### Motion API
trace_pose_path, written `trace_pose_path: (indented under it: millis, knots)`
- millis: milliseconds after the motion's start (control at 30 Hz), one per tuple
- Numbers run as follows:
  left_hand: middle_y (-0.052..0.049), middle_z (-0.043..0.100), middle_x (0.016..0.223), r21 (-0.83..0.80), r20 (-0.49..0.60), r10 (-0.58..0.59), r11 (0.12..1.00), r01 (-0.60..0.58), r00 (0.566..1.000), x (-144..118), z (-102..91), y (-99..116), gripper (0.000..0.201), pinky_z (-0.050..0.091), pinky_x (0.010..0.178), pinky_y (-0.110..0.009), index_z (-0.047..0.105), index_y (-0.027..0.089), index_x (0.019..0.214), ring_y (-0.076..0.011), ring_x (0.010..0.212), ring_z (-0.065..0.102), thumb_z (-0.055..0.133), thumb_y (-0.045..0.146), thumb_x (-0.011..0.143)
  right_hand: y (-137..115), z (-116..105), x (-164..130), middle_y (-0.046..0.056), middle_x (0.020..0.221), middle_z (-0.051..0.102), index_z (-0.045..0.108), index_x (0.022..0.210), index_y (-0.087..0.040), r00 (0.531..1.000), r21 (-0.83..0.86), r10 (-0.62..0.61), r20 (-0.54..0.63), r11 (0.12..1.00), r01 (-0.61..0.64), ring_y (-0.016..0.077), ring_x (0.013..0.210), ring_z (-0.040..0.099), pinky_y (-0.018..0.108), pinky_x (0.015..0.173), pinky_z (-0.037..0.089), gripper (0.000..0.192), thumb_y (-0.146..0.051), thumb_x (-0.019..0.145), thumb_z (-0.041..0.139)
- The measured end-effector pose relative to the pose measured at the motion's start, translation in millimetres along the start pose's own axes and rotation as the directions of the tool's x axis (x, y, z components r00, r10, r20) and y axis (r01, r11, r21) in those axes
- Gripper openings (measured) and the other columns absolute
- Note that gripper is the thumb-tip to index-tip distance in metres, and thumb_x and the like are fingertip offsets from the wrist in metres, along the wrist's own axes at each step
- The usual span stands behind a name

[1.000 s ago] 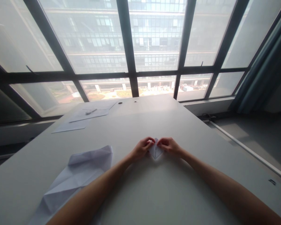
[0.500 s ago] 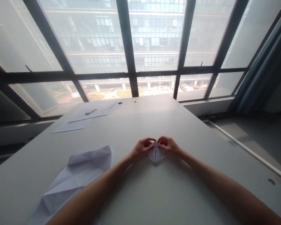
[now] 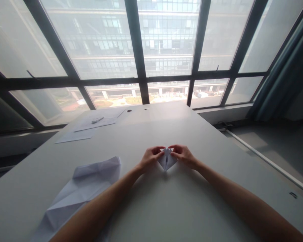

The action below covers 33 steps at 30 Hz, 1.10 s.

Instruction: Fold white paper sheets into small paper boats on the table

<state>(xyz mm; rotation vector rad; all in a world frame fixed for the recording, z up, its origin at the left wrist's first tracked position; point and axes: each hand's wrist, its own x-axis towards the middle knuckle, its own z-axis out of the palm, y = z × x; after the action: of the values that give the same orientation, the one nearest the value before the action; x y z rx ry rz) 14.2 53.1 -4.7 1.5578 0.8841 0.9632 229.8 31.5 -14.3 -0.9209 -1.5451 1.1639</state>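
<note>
Pinching a small folded paper between both hands

Pinching from either side, the left hand [image 3: 149, 158] and the right hand [image 3: 183, 156] grip a small folded paper [image 3: 167, 160] near the middle of the grey table [image 3: 166, 208]. The paper is a pointed, wedge-like shape with its tip down, just touching or barely above the tabletop; I cannot tell which. Fingertips of both hands close on its upper edges and nearly meet above it, and both forearms reach in from the near edge of the table.

Left of the arms lies a large creased sheet [image 3: 80, 191], partly under the left forearm. At the far left end of the table are flat sheets [image 3: 86, 129] with a pen [image 3: 98, 119] on them. Beyond the table stands a wide window [image 3: 166, 43], and a curtain [image 3: 288, 77] hangs at the right
</note>
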Motion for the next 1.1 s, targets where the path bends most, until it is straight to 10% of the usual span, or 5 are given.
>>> trace_pose_path:
  millis: [367,800,967,1100]
  knots:
    - [-0.005,0.070,0.085,-0.136,-0.403,0.144,0.967,-0.215,0.904,12,-11.4,-9,0.035,0.054,0.077,-0.032,0.063,0.015,0.089,-0.0193,0.082,0.067,0.079,0.043,0.076,11,-13,11,0.004,0.079,0.064,0.061,0.085,-0.019,0.917,0.000,-0.106,-0.385,0.993,0.115,0.0188,0.075,0.060,0.032,0.068,0.050,0.029,-0.043,0.075,0.074]
    - [-0.002,0.069,0.079,-0.299,-0.426,0.021,0.940,-0.163,0.904,14,-17.2,-14,0.036,0.056,0.081,-0.038,0.051,0.017,0.096,-0.0165,0.074,0.069,0.074,0.038,0.079,24,-24,13,0.005,0.077,0.067,0.056,0.092,-0.018,0.910,-0.183,-0.080,-0.407,0.983,0.004,0.0219,0.072,0.065,0.035,0.066,0.051,0.023,-0.035,0.078,0.064]
    - [-0.003,0.072,0.078,-0.169,-0.325,0.125,0.968,-0.188,0.937,11,-11.3,-11,0.033,0.056,0.078,-0.038,0.048,0.019,0.097,-0.0214,0.078,0.071,0.071,0.039,0.082,8,-14,1,0.015,0.117,0.066,0.063,0.116,-0.017,0.918,-0.781,-0.325,-0.229,0.625,0.027,0.0308,0.112,0.057,0.049,0.099,0.040,0.030,-0.032,0.090,0.056]
    - [-0.006,0.074,0.083,-0.090,-0.264,0.188,0.972,-0.219,0.946,8,-5.9,-8,0.031,0.055,0.079,-0.038,0.047,0.020,0.095,-0.0240,0.083,0.072,0.068,0.041,0.085,-7,-7,-4,0.018,0.133,0.060,0.058,0.131,-0.017,0.925,-0.893,-0.377,-0.047,0.431,0.130,0.0329,0.126,0.048,0.056,0.114,0.018,0.046,-0.044,0.094,0.057]
